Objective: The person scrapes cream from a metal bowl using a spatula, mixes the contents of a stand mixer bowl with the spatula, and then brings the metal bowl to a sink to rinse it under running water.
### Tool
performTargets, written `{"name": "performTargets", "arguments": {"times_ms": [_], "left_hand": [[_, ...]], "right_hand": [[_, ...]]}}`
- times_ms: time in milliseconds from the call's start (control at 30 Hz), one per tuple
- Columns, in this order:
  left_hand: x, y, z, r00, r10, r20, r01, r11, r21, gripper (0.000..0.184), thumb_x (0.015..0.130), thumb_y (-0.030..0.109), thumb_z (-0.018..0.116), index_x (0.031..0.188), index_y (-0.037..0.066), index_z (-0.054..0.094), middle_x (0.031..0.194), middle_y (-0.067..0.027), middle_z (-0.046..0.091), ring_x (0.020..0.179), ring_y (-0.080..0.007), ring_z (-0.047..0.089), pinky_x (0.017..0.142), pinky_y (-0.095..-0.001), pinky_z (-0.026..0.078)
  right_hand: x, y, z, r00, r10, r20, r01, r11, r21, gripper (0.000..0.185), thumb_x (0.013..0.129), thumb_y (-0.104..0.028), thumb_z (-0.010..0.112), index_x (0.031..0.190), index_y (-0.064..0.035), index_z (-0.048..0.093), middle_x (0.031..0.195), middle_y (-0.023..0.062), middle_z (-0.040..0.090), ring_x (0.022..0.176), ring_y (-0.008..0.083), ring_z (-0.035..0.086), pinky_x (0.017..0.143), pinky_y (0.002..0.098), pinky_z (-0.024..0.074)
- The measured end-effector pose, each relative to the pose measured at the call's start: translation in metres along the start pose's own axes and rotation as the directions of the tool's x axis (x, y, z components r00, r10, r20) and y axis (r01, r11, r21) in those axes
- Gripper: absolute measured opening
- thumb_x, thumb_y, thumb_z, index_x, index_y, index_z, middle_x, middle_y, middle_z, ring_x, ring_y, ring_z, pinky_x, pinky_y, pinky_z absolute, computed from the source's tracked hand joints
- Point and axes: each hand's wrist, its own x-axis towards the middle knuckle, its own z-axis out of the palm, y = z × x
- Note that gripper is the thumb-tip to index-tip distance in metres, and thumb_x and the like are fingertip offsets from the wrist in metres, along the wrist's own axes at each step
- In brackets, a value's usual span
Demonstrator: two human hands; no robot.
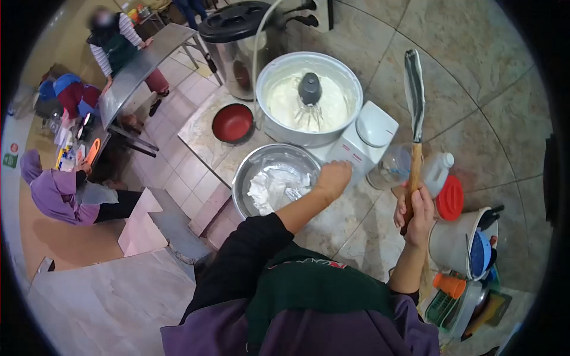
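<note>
1. Your right hand [415, 213] is closed around the wooden handle of the spatula [415, 159], which stands nearly upright with its blade at the top, smeared white.
2. Your left hand [335, 179] is at the near end of the mixer [359, 142], its fingers curled; their tips are hidden, so you cannot tell from here whether they grip or press anything.
3. The mixer's tub [297, 138] holds white cream [284, 99], and the whisk [309, 90] stands in it.
4. Just in front of the tub, near your left forearm, is the steel bowl [242, 172], with a white mass [263, 193] inside.
5. The red bowl [232, 123] sits beside both, towards the counter's left edge.
6. Beyond your right hand are a white jug [439, 177] and a red lid [449, 198]; the bucket [446, 240] of utensils is near your right forearm.
7. Across the room, one person [116, 44] stands at a metal table [133, 71].
</note>
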Motion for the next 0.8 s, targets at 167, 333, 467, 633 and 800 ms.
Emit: {"name": "performTargets", "arguments": {"times_ms": [167,333,467,633,800], "left_hand": [[0.002,0.0,-0.002,0.983,0.137,-0.126,-0.129,0.989,0.064,0.005,0.073,0.011,0.057,0.076,0.008,0.058,0.074,-0.0075,0.062,0.068,-0.0216,0.064,0.054,-0.0355,0.051],[0.005,0.002,0.021,0.981,0.111,-0.162,-0.109,0.994,0.023,0.007,0.073,0.016,0.058,0.074,0.009,0.06,0.071,-0.0068,0.062,0.064,-0.0238,0.064,0.055,-0.0384,0.05],[-0.011,-0.004,-0.007,0.996,0.086,-0.039,-0.081,0.991,0.11,0.012,0.074,0.019,0.061,0.079,0.008,0.062,0.075,-0.0068,0.062,0.071,-0.0243,0.064,0.058,-0.0399,0.05],[-0.065,-0.031,-0.087,0.975,-0.103,-0.196,0.05,0.964,-0.259,0.027,0.079,0.025,0.066,0.095,0.005,0.059,0.099,-0.0147,0.057,0.09,-0.0314,0.057,0.071,-0.041,0.048],[-0.135,-0.11,-0.117,0.737,-0.5,-0.455,0.406,0.865,-0.293,0.042,0.079,0.029,0.07,0.112,0.006,0.058,0.1,-0.019,0.055,0.094,-0.0353,0.055,0.084,-0.0431,0.045]], "right_hand": [[0.009,0.001,0.013,1.0,0.003,0.025,-0.003,1.0,0.016,0.03,0.1,-0.028,0.043,0.112,-0.0016,0.049,0.061,0.001,0.042,0.04,0.0058,0.035,0.038,0.0192,0.0313],[0.012,0.015,0.022,0.997,0.042,-0.06,-0.041,0.999,0.011,0.033,0.099,-0.033,0.043,0.114,-0.0041,0.049,0.057,-0.0006,0.041,0.034,0.0062,0.032,0.032,0.0199,0.0279],[0.016,0.015,0.031,0.998,-0.021,0.059,0.02,1.0,0.009,0.032,0.099,-0.033,0.044,0.112,-0.0031,0.048,0.057,-0.0003,0.042,0.035,0.0062,0.034,0.031,0.0204,0.0295],[0.023,0.014,0.039,0.996,-0.053,0.068,0.052,0.999,0.014,0.031,0.1,-0.031,0.042,0.112,-0.0021,0.047,0.057,-0.0002,0.04,0.035,0.0065,0.034,0.031,0.0204,0.0301],[0.029,0.018,0.042,0.991,-0.131,0.026,0.13,0.991,0.042,0.033,0.1,-0.032,0.042,0.113,-0.0023,0.048,0.057,-0.0006,0.039,0.032,0.0058,0.032,0.029,0.02,0.0289]]}}
